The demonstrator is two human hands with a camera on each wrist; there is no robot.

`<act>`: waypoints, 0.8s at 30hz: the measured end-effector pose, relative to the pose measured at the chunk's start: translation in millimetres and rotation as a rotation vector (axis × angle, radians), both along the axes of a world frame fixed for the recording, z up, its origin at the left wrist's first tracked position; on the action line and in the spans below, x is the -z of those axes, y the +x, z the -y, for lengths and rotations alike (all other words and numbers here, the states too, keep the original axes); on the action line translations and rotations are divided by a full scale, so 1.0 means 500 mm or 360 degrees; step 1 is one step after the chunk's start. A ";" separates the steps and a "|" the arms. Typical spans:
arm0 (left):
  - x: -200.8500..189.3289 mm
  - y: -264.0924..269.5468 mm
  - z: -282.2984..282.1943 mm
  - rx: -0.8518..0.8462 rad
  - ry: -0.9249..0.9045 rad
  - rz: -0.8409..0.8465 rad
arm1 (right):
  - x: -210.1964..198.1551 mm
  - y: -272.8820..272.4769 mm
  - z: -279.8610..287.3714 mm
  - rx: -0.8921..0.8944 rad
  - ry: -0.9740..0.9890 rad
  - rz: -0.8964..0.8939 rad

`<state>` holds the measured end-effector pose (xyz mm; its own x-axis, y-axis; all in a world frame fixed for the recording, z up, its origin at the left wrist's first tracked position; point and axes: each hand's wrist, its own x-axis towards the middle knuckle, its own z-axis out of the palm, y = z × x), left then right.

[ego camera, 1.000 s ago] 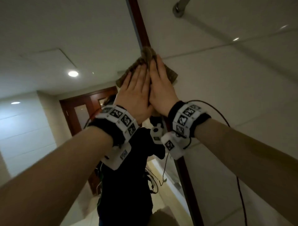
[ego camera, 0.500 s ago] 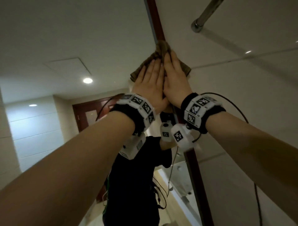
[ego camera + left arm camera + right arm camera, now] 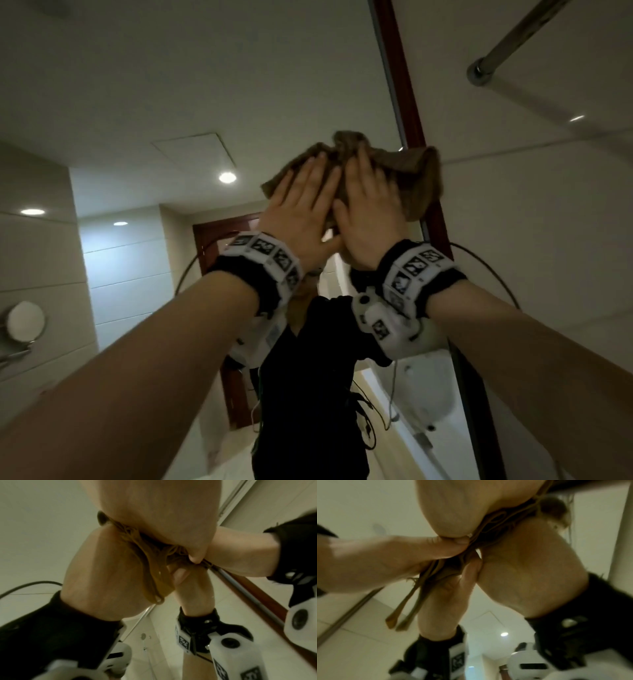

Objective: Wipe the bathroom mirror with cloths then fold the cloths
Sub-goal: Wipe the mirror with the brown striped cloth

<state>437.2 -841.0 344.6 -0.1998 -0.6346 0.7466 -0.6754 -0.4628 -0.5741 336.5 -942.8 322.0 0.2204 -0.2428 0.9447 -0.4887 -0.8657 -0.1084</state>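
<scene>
A brown cloth (image 3: 412, 171) is pressed flat against the bathroom mirror (image 3: 171, 85), close to its dark red frame (image 3: 404, 85). My left hand (image 3: 301, 202) and right hand (image 3: 371, 205) lie side by side on it with straight fingers, palms to the glass. Part of the cloth bunches out to the right, over the frame. In the left wrist view the cloth (image 3: 154, 566) is squeezed between my left hand (image 3: 154, 507) and its reflection. A loose end of the cloth (image 3: 393, 619) hangs down below my right hand (image 3: 462, 507).
A metal rail (image 3: 507, 37) meets the tiled wall (image 3: 548, 240) right of the frame. The glass reflects a person in black (image 3: 308, 377), ceiling lights, a door and a round wall mirror (image 3: 25, 322). Thin cables loop from both wrists.
Both hands have slid the cloth a little down and leftward from the frame. The cloth now spreads wider on the right. The head view has shifted too.
</scene>
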 end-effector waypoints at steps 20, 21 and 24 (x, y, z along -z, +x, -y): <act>0.655 -0.010 -0.111 0.0076 0.0800 -0.0553 | 0.733 0.005 -0.047 -0.0496 0.0506 -0.0008; 0.698 -0.020 -0.102 0.0068 0.0901 -0.0572 | 0.787 -0.006 -0.043 -0.0472 0.0570 -0.0006; 0.827 -0.044 -0.085 0.0030 0.1192 -0.0706 | 0.945 -0.044 -0.041 -0.0407 0.0795 0.0005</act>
<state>415.1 -798.6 -69.2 -0.0047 -0.9893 0.1455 -0.9127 -0.0552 -0.4050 314.3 -922.2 -150.5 0.3285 -0.6003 0.7292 -0.2691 -0.7995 -0.5370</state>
